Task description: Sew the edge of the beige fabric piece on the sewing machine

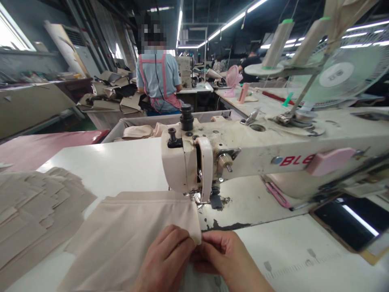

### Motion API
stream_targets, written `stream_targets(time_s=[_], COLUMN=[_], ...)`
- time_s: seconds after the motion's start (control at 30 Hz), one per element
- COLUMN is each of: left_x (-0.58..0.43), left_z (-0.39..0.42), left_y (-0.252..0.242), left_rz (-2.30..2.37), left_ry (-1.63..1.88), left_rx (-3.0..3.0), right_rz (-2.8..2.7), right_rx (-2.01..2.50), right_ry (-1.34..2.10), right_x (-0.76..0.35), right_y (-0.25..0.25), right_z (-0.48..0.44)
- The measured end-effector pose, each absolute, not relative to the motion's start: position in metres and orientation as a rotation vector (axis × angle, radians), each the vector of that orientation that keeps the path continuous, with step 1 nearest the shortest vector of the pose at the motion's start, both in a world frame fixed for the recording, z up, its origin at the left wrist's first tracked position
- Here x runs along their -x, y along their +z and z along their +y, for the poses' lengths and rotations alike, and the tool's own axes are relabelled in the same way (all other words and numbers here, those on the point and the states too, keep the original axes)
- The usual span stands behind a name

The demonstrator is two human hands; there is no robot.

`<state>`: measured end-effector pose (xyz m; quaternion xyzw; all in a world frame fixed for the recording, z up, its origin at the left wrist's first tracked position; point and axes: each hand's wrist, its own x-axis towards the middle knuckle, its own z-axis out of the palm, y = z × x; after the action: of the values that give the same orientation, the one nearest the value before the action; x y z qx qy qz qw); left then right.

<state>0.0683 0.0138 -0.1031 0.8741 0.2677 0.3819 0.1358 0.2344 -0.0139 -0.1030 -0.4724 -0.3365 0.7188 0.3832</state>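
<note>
A beige fabric piece (pixel 130 231) lies on the white sewing table (pixel 121 166), its far edge under the needle of the cream sewing machine (pixel 194 162). My left hand (pixel 165 259) is curled on the fabric near its right edge, fingers closed on the cloth. My right hand (pixel 227 257) pinches the same folded corner from the right. Both hands meet just in front of the presser foot (pixel 197 198).
A stack of cut beige pieces (pixel 33 215) lies at the left. A bin with fabric (pixel 136 129) stands behind the table. Thread cones (pixel 278 42) and a fan (pixel 343 73) rise at the right. A person in a pink apron (pixel 158 77) works ahead.
</note>
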Motion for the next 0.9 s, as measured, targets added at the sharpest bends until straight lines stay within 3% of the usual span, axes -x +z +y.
stream_targets(time_s=[0.67, 0.9], left_x=[-0.07, -0.072], left_z=[0.017, 0.017], left_y=[-0.102, -0.096], left_rz=[0.692, 0.782], left_ry=[1.128, 1.066], left_rx=[-2.704, -2.665], right_rz=[-0.997, -0.642], right_rx=[1.231, 0.945], right_ry=[1.751, 1.95], right_x=[-0.238, -0.235], right_y=[-0.109, -0.084], right_z=[-0.014, -0.012])
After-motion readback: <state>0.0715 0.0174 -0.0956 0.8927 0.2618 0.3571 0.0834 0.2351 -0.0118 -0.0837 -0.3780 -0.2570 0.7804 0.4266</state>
